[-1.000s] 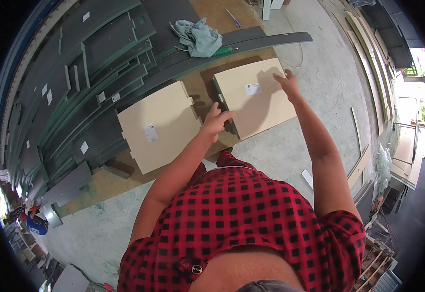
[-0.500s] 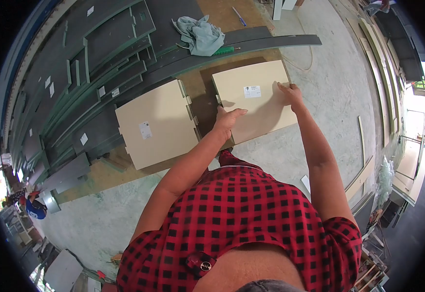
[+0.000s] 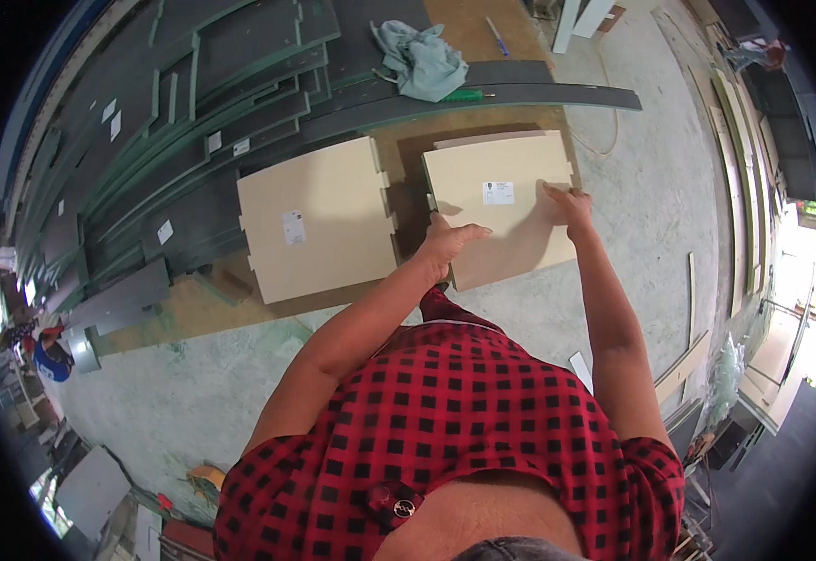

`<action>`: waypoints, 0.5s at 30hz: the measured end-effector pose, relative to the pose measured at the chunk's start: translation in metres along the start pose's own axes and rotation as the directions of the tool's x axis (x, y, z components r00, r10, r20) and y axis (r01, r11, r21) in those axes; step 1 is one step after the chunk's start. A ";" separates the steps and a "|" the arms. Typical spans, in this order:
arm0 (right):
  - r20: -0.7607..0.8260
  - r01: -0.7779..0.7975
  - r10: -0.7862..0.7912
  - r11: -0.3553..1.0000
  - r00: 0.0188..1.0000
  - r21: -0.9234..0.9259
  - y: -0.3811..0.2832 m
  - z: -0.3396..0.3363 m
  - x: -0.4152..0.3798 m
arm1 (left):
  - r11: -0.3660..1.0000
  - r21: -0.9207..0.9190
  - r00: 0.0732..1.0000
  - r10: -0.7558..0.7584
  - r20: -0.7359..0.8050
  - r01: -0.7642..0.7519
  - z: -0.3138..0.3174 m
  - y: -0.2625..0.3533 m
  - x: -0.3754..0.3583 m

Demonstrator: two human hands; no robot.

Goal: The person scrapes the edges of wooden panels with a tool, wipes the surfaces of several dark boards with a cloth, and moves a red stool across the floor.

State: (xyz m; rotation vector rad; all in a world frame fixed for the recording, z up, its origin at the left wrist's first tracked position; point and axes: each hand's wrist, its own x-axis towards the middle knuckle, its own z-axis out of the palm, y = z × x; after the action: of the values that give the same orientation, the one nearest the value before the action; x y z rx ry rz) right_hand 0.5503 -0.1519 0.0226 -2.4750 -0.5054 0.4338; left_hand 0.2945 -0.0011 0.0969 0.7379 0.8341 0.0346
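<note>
Both my hands grip a beige panel (image 3: 506, 224) with a white label, on the right. My left hand (image 3: 453, 245) is closed on its left edge, thumb lying on top and fingers hidden below. My right hand (image 3: 571, 208) clasps the right edge, its thumb on the top face. A strip of another beige panel (image 3: 492, 139) shows past the far edge. To the left, across a narrow gap, lies a second labelled beige panel (image 3: 319, 224) with notched edges, apparently on others.
Dark boards (image 3: 183, 122) with green edges spread across the left and back. A grey-green cloth (image 3: 419, 61), a green-handled screwdriver (image 3: 464, 95) and a pen (image 3: 498, 35) lie beyond the panels. Long boards (image 3: 730, 187) line the right side. A person (image 3: 52, 358) is at far left.
The held panel has shifted towards me, baring a strip of the panel behind its far edge. Both hands moved with it and kept their hold. My view has turned slightly.
</note>
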 end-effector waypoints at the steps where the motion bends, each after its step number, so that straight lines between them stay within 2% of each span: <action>1: 0.017 0.008 -0.008 1.000 1.000 0.003 -0.002 0.000 -0.009 | 1.000 -0.006 1.000 0.002 -0.018 -0.002 -0.004 -0.001 -0.006; 3: 0.076 -0.180 0.174 0.980 0.982 0.083 -0.010 0.000 -0.024 | 0.999 0.032 0.995 0.026 -0.092 -0.024 -0.008 -0.001 -0.014; 4: 0.093 -0.169 0.161 0.982 0.983 0.083 -0.020 -0.002 -0.033 | 0.999 0.025 0.993 0.032 -0.111 -0.030 -0.014 -0.005 -0.012; 6: 0.258 -0.360 0.277 0.856 0.926 0.371 -0.042 -0.011 -0.053 | 0.984 0.122 0.989 0.138 -0.047 -0.131 -0.030 -0.018 -0.004; 7: 0.265 -0.388 0.299 0.825 0.917 0.412 -0.057 -0.015 -0.063 | 0.984 0.116 0.989 0.139 -0.056 -0.132 -0.033 -0.018 -0.007; 10: 0.283 -0.437 0.350 0.823 0.893 0.363 -0.076 -0.020 -0.075 | 0.958 0.276 0.991 0.106 -0.084 -0.079 -0.036 -0.007 -0.023; 12: 0.305 -0.450 0.349 0.808 0.886 0.380 -0.075 -0.017 -0.078 | 0.924 0.380 0.990 0.088 -0.109 -0.040 -0.039 0.005 -0.036; 15: 0.358 -0.459 0.319 0.775 0.877 0.433 -0.098 -0.017 -0.095 | 0.895 0.444 0.977 0.133 -0.168 -0.046 -0.052 0.030 -0.063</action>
State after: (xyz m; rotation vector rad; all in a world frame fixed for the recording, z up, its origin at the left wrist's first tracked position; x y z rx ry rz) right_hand 0.4489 -0.1272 0.1122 -1.9939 0.0528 0.9487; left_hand 0.2231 0.0319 0.1339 1.2152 1.0089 0.0010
